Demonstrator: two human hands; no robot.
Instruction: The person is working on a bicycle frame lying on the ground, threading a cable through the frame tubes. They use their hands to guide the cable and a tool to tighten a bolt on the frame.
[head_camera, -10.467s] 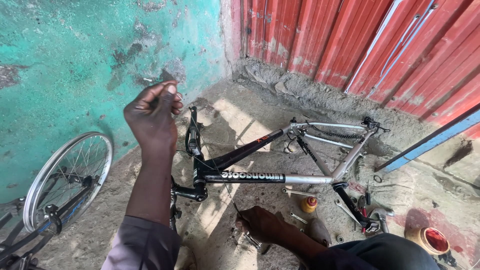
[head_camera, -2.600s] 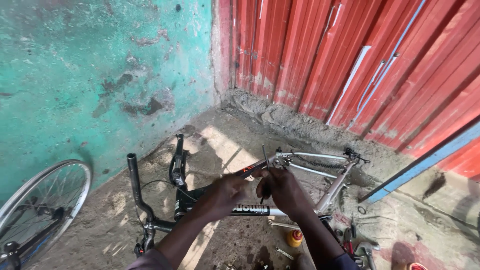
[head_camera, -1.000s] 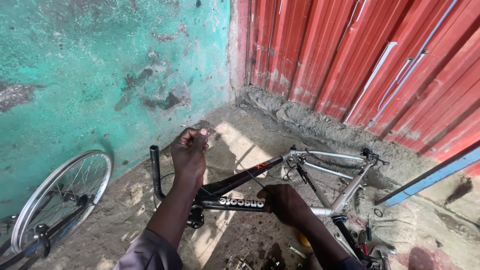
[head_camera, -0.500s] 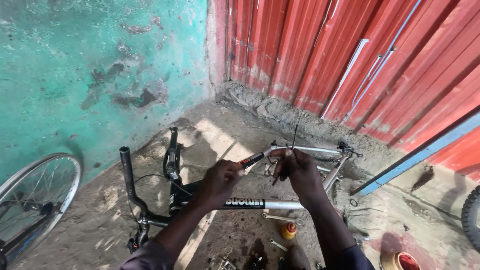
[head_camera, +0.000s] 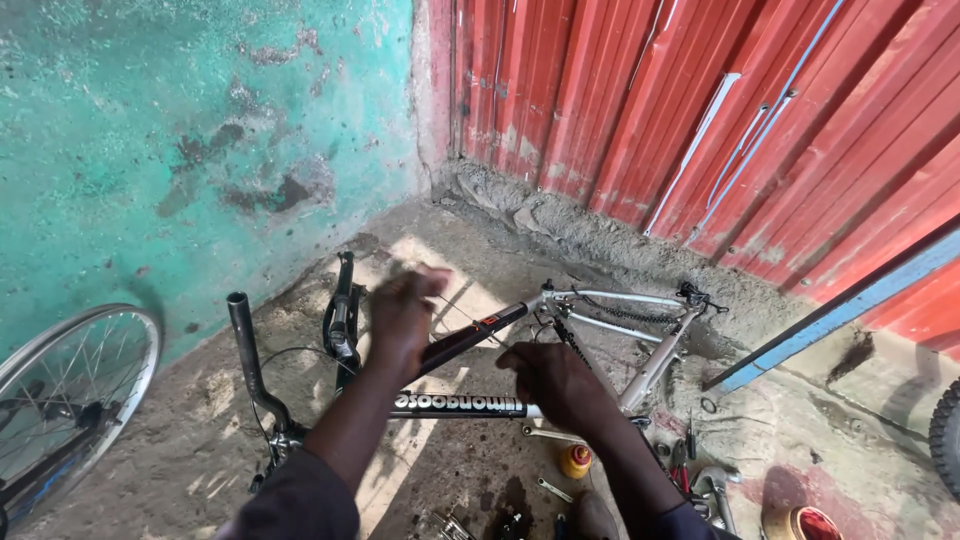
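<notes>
A black and silver bicycle frame (head_camera: 660, 355) without wheels stands on the dirt floor in front of me. My left hand (head_camera: 403, 312) is blurred, raised above the black top tube (head_camera: 470, 338), fingers pinched together. A thin cable (head_camera: 472, 322) runs from it down toward my right hand (head_camera: 555, 385). That hand is curled closed just above the lettered down tube (head_camera: 450, 405), where the cable ends. The black handlebar (head_camera: 248, 355) sticks up at the left.
A spoked wheel (head_camera: 70, 395) leans at the left by the turquoise wall (head_camera: 180, 130). Red corrugated sheeting (head_camera: 720, 110) closes the back and right, with a blue bar (head_camera: 830, 312) leaning on it. An orange bottle (head_camera: 575, 462), wrenches (head_camera: 690, 470), a red tin (head_camera: 800, 522) and a tyre (head_camera: 945, 440) sit nearby.
My hands were together over the top tube half a second ago. The left hand has since swung out to the left, away from the right, drawing the thin cable with it.
</notes>
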